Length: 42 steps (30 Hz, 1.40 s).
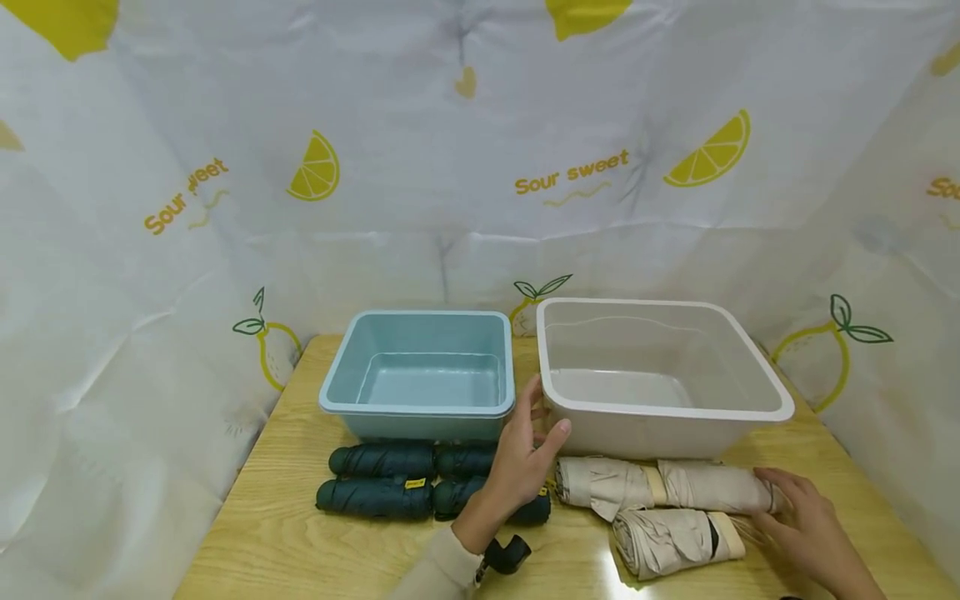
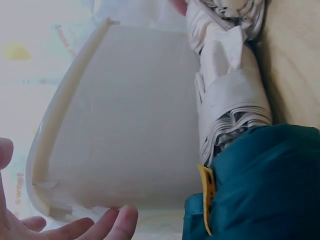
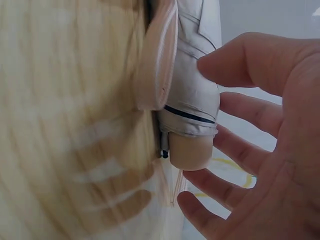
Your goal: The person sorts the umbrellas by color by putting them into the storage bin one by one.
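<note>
My left hand (image 1: 517,461), fingers loosely extended, is beside the near left corner of a large off-white plastic basin (image 1: 652,432). In the left wrist view, its fingertips overlap the basin's lower edge. My right hand (image 1: 808,518) is around the right end of a folded beige umbrella (image 1: 720,487), thumb and fingers spread. The right wrist view shows the umbrella's pale handle end (image 3: 191,151) between the spread thumb and fingers, and a strap loop (image 3: 159,65) beside it. Two more beige umbrellas lie close by, one to the left and one in front (image 1: 663,543).
A light blue basin (image 1: 416,425) stands left of the off-white one. Several folded dark green umbrellas (image 1: 378,497) with yellow tags lie in front of it on the wooden table (image 1: 262,542). Behind hangs a lemon-print cloth (image 1: 420,242). Both basins hold nothing.
</note>
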Available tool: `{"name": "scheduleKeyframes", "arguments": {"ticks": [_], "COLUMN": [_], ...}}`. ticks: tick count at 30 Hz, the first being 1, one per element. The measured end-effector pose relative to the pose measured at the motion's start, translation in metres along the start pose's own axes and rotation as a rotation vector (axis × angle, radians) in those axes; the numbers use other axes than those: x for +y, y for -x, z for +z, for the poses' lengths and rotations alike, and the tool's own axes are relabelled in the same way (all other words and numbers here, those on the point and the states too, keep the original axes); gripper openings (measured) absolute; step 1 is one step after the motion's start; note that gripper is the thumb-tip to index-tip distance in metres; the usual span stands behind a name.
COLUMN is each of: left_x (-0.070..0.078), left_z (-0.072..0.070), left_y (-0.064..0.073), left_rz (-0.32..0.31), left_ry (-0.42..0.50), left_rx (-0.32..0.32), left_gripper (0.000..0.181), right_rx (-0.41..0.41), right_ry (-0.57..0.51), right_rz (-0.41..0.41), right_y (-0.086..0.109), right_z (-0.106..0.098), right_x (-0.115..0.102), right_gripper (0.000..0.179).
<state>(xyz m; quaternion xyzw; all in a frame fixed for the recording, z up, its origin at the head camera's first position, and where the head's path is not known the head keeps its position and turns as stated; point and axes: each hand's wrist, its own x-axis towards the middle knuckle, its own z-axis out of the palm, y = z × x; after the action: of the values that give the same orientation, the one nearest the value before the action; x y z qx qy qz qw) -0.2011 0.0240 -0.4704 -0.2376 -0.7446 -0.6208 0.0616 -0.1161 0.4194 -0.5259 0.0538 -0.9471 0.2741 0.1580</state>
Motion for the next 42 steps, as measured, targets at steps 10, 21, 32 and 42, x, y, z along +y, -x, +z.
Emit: {"name": "scheduleKeyframes", "arguments": {"ticks": [10,21,32,42], "left_x": [-0.004,-0.010,-0.011,-0.010], "left_z": [0.005,0.009,0.011,0.010], "left_y": [-0.014,-0.023,-0.024,-0.025], "left_rz": [0.028,-0.055,-0.058,-0.045], "left_ry": [0.022,0.058,0.044,0.044], "left_rx": [0.037,0.050,0.062,0.055], "left_gripper": [0.070,0.070,0.071,0.070], "right_rx": [-0.070,-0.245,-0.256,-0.332], "right_ry": [0.093,0.183,0.171,-0.004], "right_rz": [-0.021,0.045,0.043,0.116], "right_y": [-0.012,-0.027,-0.032,-0.027], "right_z": [-0.001,-0.008,-0.023,-0.039], "right_x": [0.015,0.021,0.019,0.018], "right_gripper": [0.056,0.065,0.066,0.055]}}
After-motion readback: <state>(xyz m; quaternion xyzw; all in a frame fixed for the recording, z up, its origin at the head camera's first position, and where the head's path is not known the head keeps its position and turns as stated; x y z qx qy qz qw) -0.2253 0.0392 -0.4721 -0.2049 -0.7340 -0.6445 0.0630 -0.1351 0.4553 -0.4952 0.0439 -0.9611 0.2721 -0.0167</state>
